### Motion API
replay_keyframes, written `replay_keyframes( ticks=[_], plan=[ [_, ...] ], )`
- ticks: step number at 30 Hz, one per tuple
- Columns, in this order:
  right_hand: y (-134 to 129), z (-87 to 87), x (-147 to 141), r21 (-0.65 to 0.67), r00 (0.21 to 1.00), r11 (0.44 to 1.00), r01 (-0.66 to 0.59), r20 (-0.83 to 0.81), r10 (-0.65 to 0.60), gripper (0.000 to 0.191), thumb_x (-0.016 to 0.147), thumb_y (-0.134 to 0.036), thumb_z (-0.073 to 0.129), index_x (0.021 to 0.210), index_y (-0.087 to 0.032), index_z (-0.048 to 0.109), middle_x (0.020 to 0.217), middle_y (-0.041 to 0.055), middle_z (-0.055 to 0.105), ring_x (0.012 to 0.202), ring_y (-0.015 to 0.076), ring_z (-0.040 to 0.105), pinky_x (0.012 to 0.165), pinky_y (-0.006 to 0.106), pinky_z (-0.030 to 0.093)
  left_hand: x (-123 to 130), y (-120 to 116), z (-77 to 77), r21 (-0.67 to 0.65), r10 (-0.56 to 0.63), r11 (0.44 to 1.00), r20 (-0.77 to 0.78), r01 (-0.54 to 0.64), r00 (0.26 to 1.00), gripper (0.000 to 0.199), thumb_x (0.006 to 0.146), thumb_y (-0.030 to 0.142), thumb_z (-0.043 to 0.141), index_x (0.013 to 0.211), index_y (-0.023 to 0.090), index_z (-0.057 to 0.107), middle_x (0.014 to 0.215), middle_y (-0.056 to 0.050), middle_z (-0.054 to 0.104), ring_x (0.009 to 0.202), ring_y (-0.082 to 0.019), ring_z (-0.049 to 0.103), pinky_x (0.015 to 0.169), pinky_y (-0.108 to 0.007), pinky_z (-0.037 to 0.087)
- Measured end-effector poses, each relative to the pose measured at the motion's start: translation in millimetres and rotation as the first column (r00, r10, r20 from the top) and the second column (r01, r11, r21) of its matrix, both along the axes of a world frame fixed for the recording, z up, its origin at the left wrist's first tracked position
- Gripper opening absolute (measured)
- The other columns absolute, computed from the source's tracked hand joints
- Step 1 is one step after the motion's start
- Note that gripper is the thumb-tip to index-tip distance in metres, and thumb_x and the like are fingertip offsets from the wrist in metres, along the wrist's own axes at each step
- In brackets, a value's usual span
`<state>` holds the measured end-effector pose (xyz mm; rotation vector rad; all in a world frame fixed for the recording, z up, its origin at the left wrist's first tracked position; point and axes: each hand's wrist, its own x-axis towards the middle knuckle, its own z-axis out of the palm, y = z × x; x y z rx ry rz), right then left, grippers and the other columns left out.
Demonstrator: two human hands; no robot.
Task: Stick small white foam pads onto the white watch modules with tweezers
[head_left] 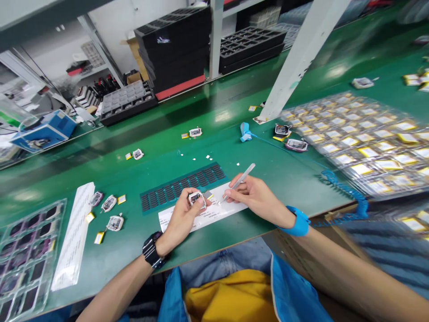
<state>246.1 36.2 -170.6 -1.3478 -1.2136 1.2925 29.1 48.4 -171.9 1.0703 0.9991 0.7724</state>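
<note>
Between the thumb and fingers of my left hand (182,213) is a small white-framed watch case (195,198) with its circuitry facing up. A small dark battery (208,195) with a yellow edge lies beside it, over a white printed strip (209,218). My right hand (250,192) grips a pair of metal tweezers (244,175), slanted up to the right. Their lower tips are close to small white bits on the strip. Just behind the strip lies a green sheet (146,202) bearing rows of black pads (184,183).
Several opened watch cases with batteries (115,222) lie left and behind. A clear tray (58,214) and a white strip (75,237) are at left. Battery trays (351,138) fill the right. A blue coiled cord (335,179) crosses there. A white post (298,58) stands behind.
</note>
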Motion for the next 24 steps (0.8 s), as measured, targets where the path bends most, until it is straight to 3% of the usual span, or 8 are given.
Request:
replay_keyframes(
  ticks=[5,11,15,24],
  plan=[
    [-2.9,10.2,-11.5,0.065,0.999,0.998,0.013,-0.037,-0.011,0.067,0.062,-0.079,0.083,0.084,-0.023,0.055,0.069,0.0053,0.074,0.070,0.0255,0.076,0.059,0.031,0.058,-3.3,2.3,8.1,-0.085,0.012,0.996,0.116,-0.002,0.993,0.072,0.073,0.062,0.083,0.122,0.021,0.052,0.093,-0.005,0.072,0.099,-0.025,0.075,0.089,-0.039,0.060],
    [-2.5,24.7,-35.4,0.193,0.996,0.981,-0.025,-0.078,0.040,0.054,0.074,-0.071,0.080,0.083,-0.024,0.055,0.076,0.0051,0.076,0.071,0.0250,0.076,0.064,0.035,0.061,-11.0,5.4,21.8,-0.146,-0.020,0.988,0.258,0.060,0.966,0.055,0.082,0.040,0.077,0.129,0.019,0.058,0.104,-0.008,0.075,0.098,-0.025,0.077,0.083,-0.031,0.062],
    [6.4,35.6,-33.6,0.231,0.990,0.964,-0.129,0.080,0.114,0.043,0.078,-0.060,0.079,0.085,-0.023,0.058,0.071,0.0020,0.072,0.066,0.0225,0.072,0.062,0.032,0.056,-15.9,8.4,26.6,-0.185,-0.065,0.978,0.178,0.098,0.982,0.045,0.081,0.026,0.075,0.120,0.018,0.055,0.098,-0.009,0.077,0.090,-0.024,0.078,0.086,-0.034,0.061],
    [22.2,49.0,-33.0,0.194,0.880,0.910,-0.366,0.391,0.270,0.018,0.081,-0.033,0.073,0.087,-0.024,0.058,0.071,-0.0033,0.076,0.067,0.0197,0.072,0.062,0.028,0.045,-21.4,9.6,38.1,-0.204,-0.206,0.949,0.172,0.239,0.963,0.030,0.082,0.022,0.066,0.111,0.017,0.062,0.090,-0.008,0.079,0.089,-0.020,0.079,0.078,-0.024,0.061]
  ],
)
